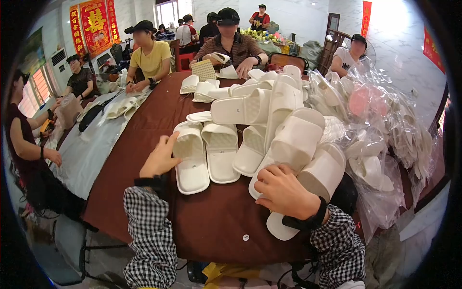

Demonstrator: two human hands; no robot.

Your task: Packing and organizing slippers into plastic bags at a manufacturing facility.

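On a brown tablecloth (144, 159), the left hand (159, 158) rested open on a white moulded foam slide slipper (190, 156). The right hand (284, 191) clutched another white slipper (284, 226). They looked light, flexible, best gripped by the strap.

- Heap of clear plastic bags (385, 130) along the right edge of the surface; crinkled, pale and pinkish shapes showing through.
- Red wall hangings with gold characters (95, 26), far left wall; tall rectangles, side by side.
- Narrow red banner (366, 17), back right wall.
- Red hanging (431, 48) on the far right wall, partly cut off.
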